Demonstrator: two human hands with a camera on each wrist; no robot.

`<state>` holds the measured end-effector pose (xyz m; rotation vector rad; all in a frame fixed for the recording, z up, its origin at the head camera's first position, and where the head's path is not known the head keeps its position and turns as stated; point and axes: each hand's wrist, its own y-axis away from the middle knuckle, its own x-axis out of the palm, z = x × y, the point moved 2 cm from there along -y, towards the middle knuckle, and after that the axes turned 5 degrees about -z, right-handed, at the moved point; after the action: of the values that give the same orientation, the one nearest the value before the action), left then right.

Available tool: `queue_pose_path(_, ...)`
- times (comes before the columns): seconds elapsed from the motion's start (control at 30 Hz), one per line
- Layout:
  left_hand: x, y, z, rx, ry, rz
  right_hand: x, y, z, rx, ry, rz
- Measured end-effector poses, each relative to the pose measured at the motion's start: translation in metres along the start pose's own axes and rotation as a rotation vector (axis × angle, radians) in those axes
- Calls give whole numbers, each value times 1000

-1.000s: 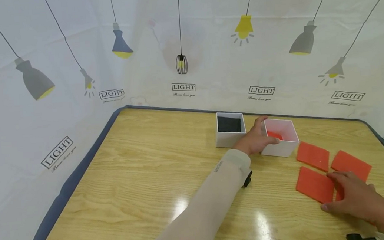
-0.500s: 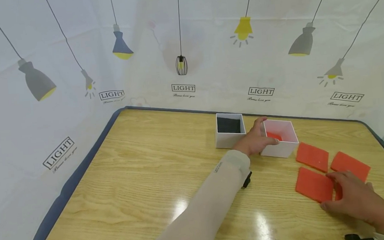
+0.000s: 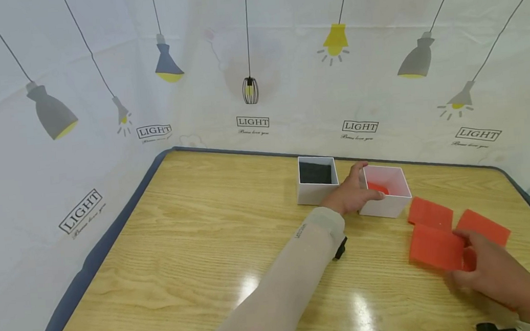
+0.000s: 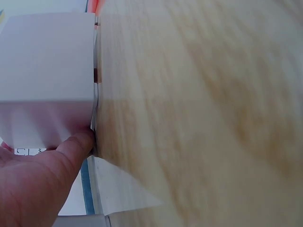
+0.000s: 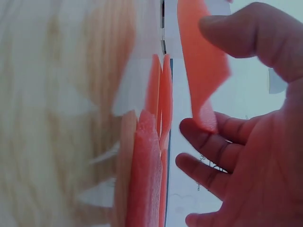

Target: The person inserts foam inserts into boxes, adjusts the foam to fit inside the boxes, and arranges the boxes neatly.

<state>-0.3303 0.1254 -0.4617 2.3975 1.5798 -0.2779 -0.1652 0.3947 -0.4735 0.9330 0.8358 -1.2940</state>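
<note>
My left hand (image 3: 351,193) grips the left side of an open white box (image 3: 383,207), its thumb over the front rim. Inside that box lies something red (image 3: 377,187). In the left wrist view the thumb and part of the palm of the left hand (image 4: 38,189) show at the box's side (image 4: 47,56). My right hand (image 3: 489,268) pinches a thin red square (image 3: 434,247) by opposite edges, thumb against fingers. In the right wrist view this square (image 5: 199,61) hangs bowed, apart from the others.
Two red squares (image 3: 427,210) (image 3: 483,226) lie on the wooden table (image 3: 183,243) right of the box; part of another red piece (image 3: 469,259) shows behind the right hand. Left of the gripped box stands a second white box (image 3: 315,193) holding dark pieces (image 3: 316,172). A lamp-patterned cloth (image 3: 288,107) rises behind.
The near-left red square has come up off the table, tilted, in my right hand, and overlaps the square behind it. My left hand and both boxes have stayed in place.
</note>
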Motion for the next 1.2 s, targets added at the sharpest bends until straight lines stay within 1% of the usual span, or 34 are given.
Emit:
queue_pose_path(0.17, 0, -1, 2, 0, -18, -4, -2, 2, 2, 4, -61, -16)
queue_pose_path(0.23, 0, -1, 3, -3, -24, -6, -3, 4, 4, 5, -106, -23)
queue_pose_path(0.33, 0, -1, 3, -5, -30, -8, -4, 6, 6, -18, -172, -53)
queue_pose_path(0.43, 0, 0, 2, -1, -33, -10, -3, 10, 7, -54, -219, -111)
queue_pose_path(0.57, 0, 1, 1, 3, -35, -14, 0, 13, 6, -113, -321, -192)
queue_pose_path(0.73, 0, 1, 1, 5, -25, -11, 0, 13, 6, -242, -448, -256)
queue_pose_path(0.83, 0, 1, 2, 2, -19, -8, -3, 12, 9, -297, -508, -258)
queue_pose_path(0.93, 0, 1, 2, -6, -23, -11, -7, 10, 12, -314, -569, -231)
queue_pose_path(1.1, 0, 1, 1, -6, -32, -12, -13, 6, 19, -330, -601, -190)
queue_pose_path(1.2, 0, 2, 0, -3, -32, -8, -18, 2, 25, -347, -583, -175)
